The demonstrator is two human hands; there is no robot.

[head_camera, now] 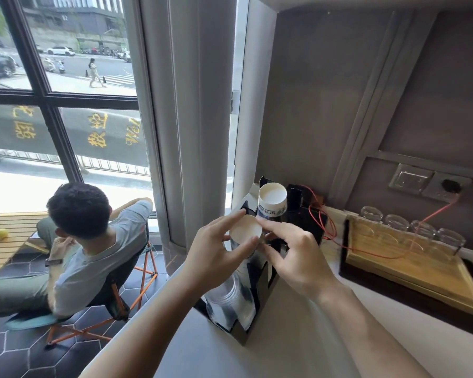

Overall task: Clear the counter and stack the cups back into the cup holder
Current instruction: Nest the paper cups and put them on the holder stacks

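White paper cup (245, 230) is hovering above the black cup holder (260, 291).
Left hand (216, 257) and right hand (292, 257) are both pinching it, long axis pointing toward 6 o'clock, into the slot.

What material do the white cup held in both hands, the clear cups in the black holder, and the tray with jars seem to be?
White cup: likely paper; matte, opaque, thin rolled rim.
Clear stacked cups: probably thin plastic; see-through, glossy, nested closely.
Yellowish tray: looks like bamboo or light wood with a smooth sheen; dark base below.
Jars: apparently glass; transparent with bright reflections.
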